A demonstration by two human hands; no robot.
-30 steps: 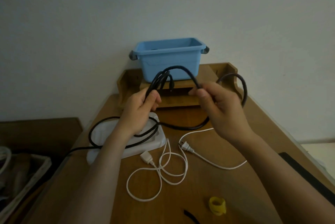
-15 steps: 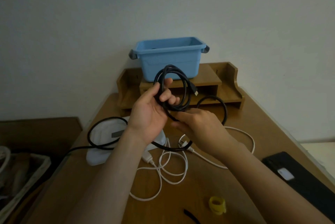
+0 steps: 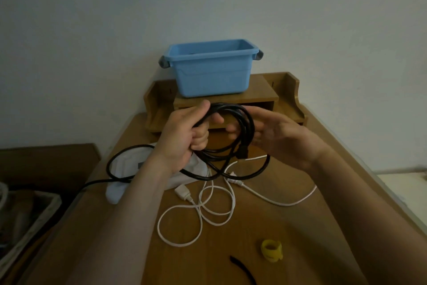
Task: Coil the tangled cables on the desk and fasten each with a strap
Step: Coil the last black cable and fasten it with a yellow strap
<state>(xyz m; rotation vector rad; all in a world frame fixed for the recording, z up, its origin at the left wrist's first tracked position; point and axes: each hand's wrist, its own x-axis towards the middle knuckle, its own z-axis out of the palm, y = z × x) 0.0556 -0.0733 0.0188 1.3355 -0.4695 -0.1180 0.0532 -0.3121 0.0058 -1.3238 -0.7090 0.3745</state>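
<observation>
head view: fingers (image 3: 199,139) of the left hand (image 3: 180,143) curl tight round one side of the coiled black cable (image 3: 242,115), and the right hand (image 3: 282,139) hooks its fingers loosely through the other side, thumb over the top, so the coil is held above the desk (image 3: 300,227). the cable's tail drops across a white power strip (image 3: 124,164). a white cable (image 3: 208,210) lies tangled on the desk, with a yellow strap (image 3: 271,251) and a black strap (image 3: 242,271) nearer and a blue bin (image 3: 210,76) on a wooden shelf (image 3: 288,95) behind.
</observation>
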